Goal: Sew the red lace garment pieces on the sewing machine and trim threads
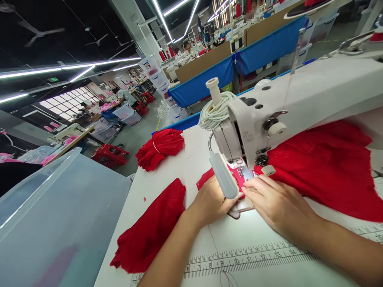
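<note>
Under the presser foot of the white sewing machine point(311, 83) lies a small piece of red fabric point(241, 183). My left hand point(209, 199) grips this fabric from the left, its fingers partly hidden behind the grey lamp point(224, 175). On the other side, my right hand point(278, 201) has its fingertips pinched together at the fabric's right edge, close to the needle. A large red cloth point(323, 167) spreads beneath the machine arm, beyond my right hand. To the left of my left forearm rests a folded stack of red fabric point(154, 227).
A tied red bundle point(161, 147) sits at the table's far left corner. A printed ruler point(239, 261) runs along the near side. Left of the table stands a translucent plastic bin point(66, 215). Beyond are a red stool point(109, 154), blue cloth panels point(206, 85) and other people at workstations.
</note>
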A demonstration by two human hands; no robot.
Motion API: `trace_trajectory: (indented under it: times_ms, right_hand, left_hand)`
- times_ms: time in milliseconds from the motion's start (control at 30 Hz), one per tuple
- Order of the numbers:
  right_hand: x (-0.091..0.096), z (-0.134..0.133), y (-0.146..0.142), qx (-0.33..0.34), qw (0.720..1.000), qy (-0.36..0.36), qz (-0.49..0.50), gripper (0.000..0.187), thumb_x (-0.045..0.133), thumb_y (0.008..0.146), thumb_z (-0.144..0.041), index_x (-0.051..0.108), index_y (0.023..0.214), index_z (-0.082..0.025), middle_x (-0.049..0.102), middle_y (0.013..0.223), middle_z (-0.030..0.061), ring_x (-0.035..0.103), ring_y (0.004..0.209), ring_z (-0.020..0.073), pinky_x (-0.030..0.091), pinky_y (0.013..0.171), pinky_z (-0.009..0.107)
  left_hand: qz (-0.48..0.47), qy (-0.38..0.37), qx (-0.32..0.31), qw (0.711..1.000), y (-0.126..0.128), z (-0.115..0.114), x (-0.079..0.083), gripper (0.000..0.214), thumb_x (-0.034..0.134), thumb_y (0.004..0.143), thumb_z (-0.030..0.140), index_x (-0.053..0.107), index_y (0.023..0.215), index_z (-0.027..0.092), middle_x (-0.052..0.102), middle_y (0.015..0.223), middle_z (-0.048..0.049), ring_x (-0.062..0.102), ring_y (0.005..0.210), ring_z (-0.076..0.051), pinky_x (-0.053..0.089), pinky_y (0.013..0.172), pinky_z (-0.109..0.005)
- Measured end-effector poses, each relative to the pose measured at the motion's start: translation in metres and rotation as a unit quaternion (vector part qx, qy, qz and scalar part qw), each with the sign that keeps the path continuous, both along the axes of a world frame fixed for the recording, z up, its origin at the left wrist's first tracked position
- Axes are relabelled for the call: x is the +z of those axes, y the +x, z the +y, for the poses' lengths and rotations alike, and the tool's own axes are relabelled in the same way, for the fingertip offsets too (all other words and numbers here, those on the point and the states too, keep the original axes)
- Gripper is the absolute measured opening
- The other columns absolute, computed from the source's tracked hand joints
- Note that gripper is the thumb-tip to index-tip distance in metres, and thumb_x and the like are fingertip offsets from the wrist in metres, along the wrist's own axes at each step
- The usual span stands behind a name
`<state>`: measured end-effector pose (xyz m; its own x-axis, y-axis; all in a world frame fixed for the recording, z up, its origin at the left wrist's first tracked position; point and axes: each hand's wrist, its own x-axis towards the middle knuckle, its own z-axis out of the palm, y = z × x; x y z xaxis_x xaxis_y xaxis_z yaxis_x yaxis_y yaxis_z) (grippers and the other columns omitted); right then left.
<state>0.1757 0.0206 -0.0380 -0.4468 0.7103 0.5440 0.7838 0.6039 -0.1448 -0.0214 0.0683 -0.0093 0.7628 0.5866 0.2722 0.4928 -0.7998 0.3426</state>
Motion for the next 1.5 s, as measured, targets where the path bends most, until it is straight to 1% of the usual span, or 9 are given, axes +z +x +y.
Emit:
trace_trajectory:
  times_ms: [133, 333, 467, 567, 767, 967, 1167, 1333, 1500]
  right_hand:
    - [0.0006, -0.0016, -0.0002, -0.003, 1.000, 0.018, -0.019, 0.029, 0.046, 0.083, -0.002, 0.068, 0.091, -0.017, 0.066, 0.089, 0.0067, 0.056, 0.081, 0.0184, 0.041, 0.060, 0.029]
    - [-0.0018, -0.0002, -0.0004, 0.007, 0.999, 0.043, -0.012, 0.031, 0.041, 0.086, -0.002, 0.068, 0.089, -0.016, 0.068, 0.093, 0.0087, 0.057, 0.085, 0.0208, 0.040, 0.061, 0.031]
    - [-0.0014, -0.0007, 0.0013, 0.014, 0.998, 0.067, -0.006, 0.034, 0.036, 0.090, -0.004, 0.069, 0.087, -0.015, 0.070, 0.096, 0.0079, 0.056, 0.084, 0.0209, 0.039, 0.064, 0.032]
    - [-0.0006, -0.0012, 0.0016, 0.013, 0.996, 0.083, -0.015, 0.035, 0.036, 0.088, -0.001, 0.069, 0.089, -0.013, 0.070, 0.091, 0.0076, 0.056, 0.082, 0.0207, 0.039, 0.064, 0.032]
    - [0.0014, 0.0000, 0.0029, 0.026, 0.995, 0.087, -0.030, 0.036, 0.037, 0.084, 0.004, 0.067, 0.088, -0.014, 0.064, 0.074, 0.0060, 0.056, 0.077, 0.0201, 0.038, 0.060, 0.032]
    - [0.0027, 0.0002, 0.0046, 0.014, 0.994, 0.096, -0.049, 0.037, 0.036, 0.082, 0.005, 0.066, 0.083, -0.017, 0.062, 0.072, 0.0056, 0.057, 0.083, 0.0214, 0.039, 0.061, 0.032]
    - [-0.0002, -0.0010, 0.0034, 0.012, 0.994, 0.103, -0.034, 0.038, 0.037, 0.078, 0.004, 0.069, 0.081, -0.017, 0.066, 0.075, 0.0069, 0.057, 0.084, 0.0218, 0.038, 0.061, 0.032]
    - [0.0014, 0.0005, 0.0024, -0.001, 0.994, 0.103, -0.038, 0.037, 0.038, 0.081, 0.002, 0.069, 0.077, -0.017, 0.068, 0.079, 0.0079, 0.057, 0.084, 0.0210, 0.039, 0.061, 0.031]
    - [0.0035, 0.0006, 0.0031, -0.010, 0.994, 0.104, -0.037, 0.036, 0.038, 0.082, 0.001, 0.070, 0.079, -0.016, 0.069, 0.083, 0.0084, 0.057, 0.081, 0.0212, 0.039, 0.059, 0.031]
  left_hand:
    - [0.012, 0.012, 0.022, 1.000, 0.0022, -0.0012, -0.0005, 0.021, 0.043, 0.094, 0.018, 0.062, 0.085, 0.015, 0.066, 0.088, -0.0081, 0.062, 0.087, -0.020, 0.054, 0.078, -0.037]
    - [0.043, 0.090, 0.016, 0.995, 0.0042, -0.0019, 0.0037, 0.026, 0.040, 0.096, 0.019, 0.062, 0.107, 0.015, 0.066, 0.096, -0.0086, 0.058, 0.086, -0.019, 0.052, 0.077, -0.035]
    - [0.069, 0.136, 0.001, 0.988, 0.0019, -0.0007, 0.0041, 0.027, 0.039, 0.097, 0.020, 0.066, 0.098, 0.014, 0.065, 0.087, -0.0078, 0.056, 0.073, -0.016, 0.050, 0.064, -0.030]
    - [0.080, 0.152, -0.007, 0.985, 0.0014, -0.0011, 0.0051, 0.031, 0.036, 0.099, 0.022, 0.066, 0.098, 0.013, 0.065, 0.089, -0.0088, 0.057, 0.074, -0.016, 0.051, 0.065, -0.029]
    - [0.068, 0.159, -0.022, 0.985, 0.0034, -0.0027, 0.0064, 0.029, 0.037, 0.099, 0.019, 0.064, 0.105, 0.011, 0.067, 0.099, -0.0111, 0.063, 0.091, -0.018, 0.056, 0.076, -0.031]
    - [0.082, 0.137, -0.026, 0.987, 0.0016, -0.0019, 0.0039, 0.030, 0.040, 0.099, 0.022, 0.061, 0.117, 0.012, 0.067, 0.105, -0.0115, 0.063, 0.103, -0.020, 0.058, 0.082, -0.033]
    - [0.078, 0.165, -0.025, 0.983, 0.0029, -0.0029, 0.0062, 0.031, 0.039, 0.099, 0.024, 0.062, 0.114, 0.009, 0.067, 0.103, -0.0117, 0.063, 0.098, -0.018, 0.057, 0.080, -0.031]
    - [0.094, 0.163, -0.021, 0.982, 0.0046, -0.0026, 0.0079, 0.033, 0.035, 0.100, 0.024, 0.064, 0.109, 0.012, 0.066, 0.102, -0.0109, 0.063, 0.089, -0.018, 0.055, 0.071, -0.029]
    - [0.105, 0.175, -0.016, 0.979, 0.0060, -0.0030, 0.0088, 0.035, 0.032, 0.101, 0.026, 0.063, 0.109, 0.012, 0.066, 0.102, -0.0106, 0.062, 0.086, -0.017, 0.055, 0.069, -0.030]
